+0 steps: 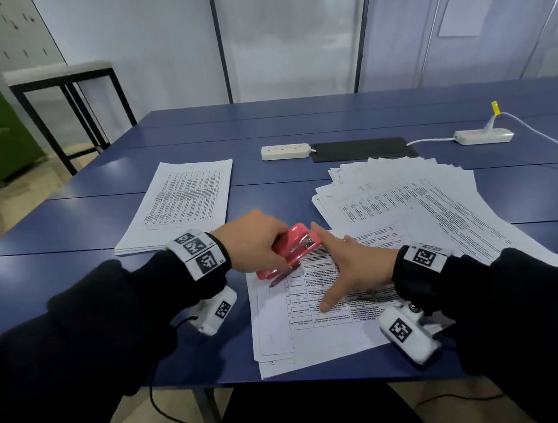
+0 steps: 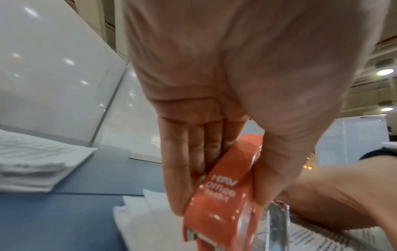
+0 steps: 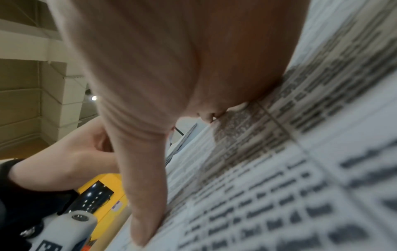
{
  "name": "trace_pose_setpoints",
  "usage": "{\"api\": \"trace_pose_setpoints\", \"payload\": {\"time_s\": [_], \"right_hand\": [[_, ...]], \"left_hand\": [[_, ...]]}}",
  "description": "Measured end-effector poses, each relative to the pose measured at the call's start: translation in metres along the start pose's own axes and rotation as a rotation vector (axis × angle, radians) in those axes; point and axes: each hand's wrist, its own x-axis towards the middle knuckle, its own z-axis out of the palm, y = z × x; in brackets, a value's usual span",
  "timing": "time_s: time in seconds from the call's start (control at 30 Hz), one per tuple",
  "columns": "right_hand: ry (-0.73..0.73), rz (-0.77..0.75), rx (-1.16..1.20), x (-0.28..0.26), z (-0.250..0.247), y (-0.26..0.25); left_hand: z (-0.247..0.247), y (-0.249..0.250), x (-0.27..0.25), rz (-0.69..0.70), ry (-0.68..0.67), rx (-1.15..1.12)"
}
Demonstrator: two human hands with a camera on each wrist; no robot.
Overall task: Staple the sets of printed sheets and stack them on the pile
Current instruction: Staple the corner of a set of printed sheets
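Left hand [image 1: 256, 241] grips the red stapler [image 1: 291, 254] at the upper-left corner of the set of printed sheets [image 1: 321, 309]; right hand [image 1: 355, 268], fingers spread, presses that set flat on the counter [image 1: 81, 280]. Risk: unevenly aligned sheets may escape the staple. The stapler's mouth is obscured.

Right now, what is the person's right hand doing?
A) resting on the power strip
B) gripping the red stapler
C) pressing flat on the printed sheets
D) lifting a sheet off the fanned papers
C: the right hand lies with straight fingers on the printed sheets, while the left hand grips the red stapler at their corner.
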Motion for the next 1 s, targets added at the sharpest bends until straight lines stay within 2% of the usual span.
{"api": "trace_pose_setpoints", "payload": {"time_s": [0.13, 0.33, 0.53, 0.7, 0.83, 1.0], "right_hand": [[0.030, 0.054, 0.046, -0.008, -0.004, -0.002], [-0.042, 0.108, 0.051, 0.002, 0.000, 0.011], [-0.018, 0.118, 0.052, 0.000, -0.001, 0.007], [-0.024, 0.124, 0.035, 0.004, 0.000, 0.012], [-0.015, 0.114, 0.042, 0.003, 0.000, 0.010], [0.001, 0.072, 0.013, 0.003, 0.000, 0.007]], "left_hand": [[0.004, 0.015, 0.012, 0.050, -0.039, 0.121], [0.009, 0.016, 0.006, 0.180, -0.095, 0.302], [0.012, 0.011, 0.006, -0.004, -0.104, 0.340], [0.011, 0.005, -0.002, 0.168, -0.131, 0.316], [0.008, 0.001, -0.008, 0.124, -0.137, 0.301], [0.008, -0.004, -0.012, 0.134, -0.134, 0.280]]}}
